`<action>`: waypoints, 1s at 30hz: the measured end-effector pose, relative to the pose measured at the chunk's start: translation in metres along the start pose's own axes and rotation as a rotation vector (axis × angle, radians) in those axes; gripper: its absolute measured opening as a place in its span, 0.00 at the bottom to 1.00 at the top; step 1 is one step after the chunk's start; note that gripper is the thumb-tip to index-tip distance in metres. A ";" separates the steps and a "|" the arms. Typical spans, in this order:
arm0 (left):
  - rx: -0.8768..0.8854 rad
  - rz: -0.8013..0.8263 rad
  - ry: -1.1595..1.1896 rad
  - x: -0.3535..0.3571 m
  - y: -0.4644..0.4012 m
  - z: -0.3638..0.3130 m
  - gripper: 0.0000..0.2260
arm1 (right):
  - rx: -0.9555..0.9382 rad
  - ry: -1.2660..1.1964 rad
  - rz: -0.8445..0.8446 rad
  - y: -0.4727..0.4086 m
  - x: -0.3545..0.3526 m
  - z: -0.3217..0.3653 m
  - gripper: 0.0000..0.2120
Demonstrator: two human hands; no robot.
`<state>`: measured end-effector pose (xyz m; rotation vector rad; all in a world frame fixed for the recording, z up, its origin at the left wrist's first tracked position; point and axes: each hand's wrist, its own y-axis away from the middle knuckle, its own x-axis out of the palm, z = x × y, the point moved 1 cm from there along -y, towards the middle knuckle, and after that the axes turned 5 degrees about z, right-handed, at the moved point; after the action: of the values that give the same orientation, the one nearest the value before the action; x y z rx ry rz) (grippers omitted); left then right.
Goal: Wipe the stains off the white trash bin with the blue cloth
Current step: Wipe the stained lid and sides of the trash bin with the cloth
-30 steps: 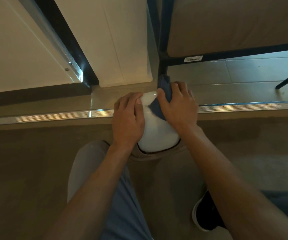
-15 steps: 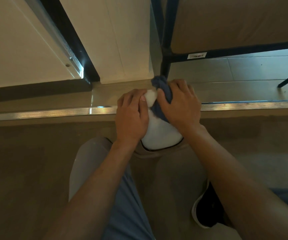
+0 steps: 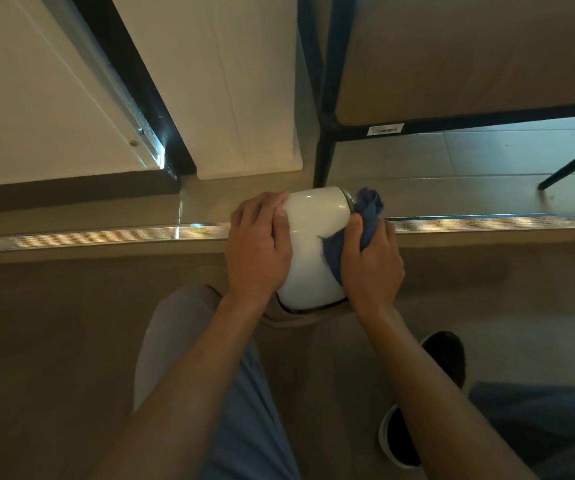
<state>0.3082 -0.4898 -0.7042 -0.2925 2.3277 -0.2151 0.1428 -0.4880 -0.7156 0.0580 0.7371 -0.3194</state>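
The white trash bin lies tilted on its side at the middle of the view, resting against my knee. My left hand grips its left flank, thumb on top. My right hand presses the bunched blue cloth against the bin's right flank; part of the cloth sticks out beyond my fingers near the bin's far end. The far rim of the bin shows a darker metal edge.
A metal threshold strip runs across the floor under the bin. A black-framed shelf leg stands just behind it, a white cabinet panel to the left. My shoe is at lower right.
My right hand with the cloth has slid from the top far end of the bin down onto its right side. More of the white surface now shows. My left hand kept its hold.
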 end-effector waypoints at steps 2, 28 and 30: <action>0.001 0.001 -0.004 0.000 0.001 -0.001 0.16 | -0.032 0.072 0.014 -0.018 0.000 0.014 0.22; 0.001 0.012 -0.023 -0.001 0.002 -0.002 0.16 | -0.055 0.072 0.079 -0.031 0.000 0.017 0.22; -0.007 0.012 -0.011 -0.002 0.001 -0.001 0.16 | -0.125 0.137 0.163 -0.052 0.001 0.030 0.22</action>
<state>0.3081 -0.4883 -0.7023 -0.2829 2.3196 -0.1990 0.1468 -0.5428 -0.6913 0.0222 0.8814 -0.1138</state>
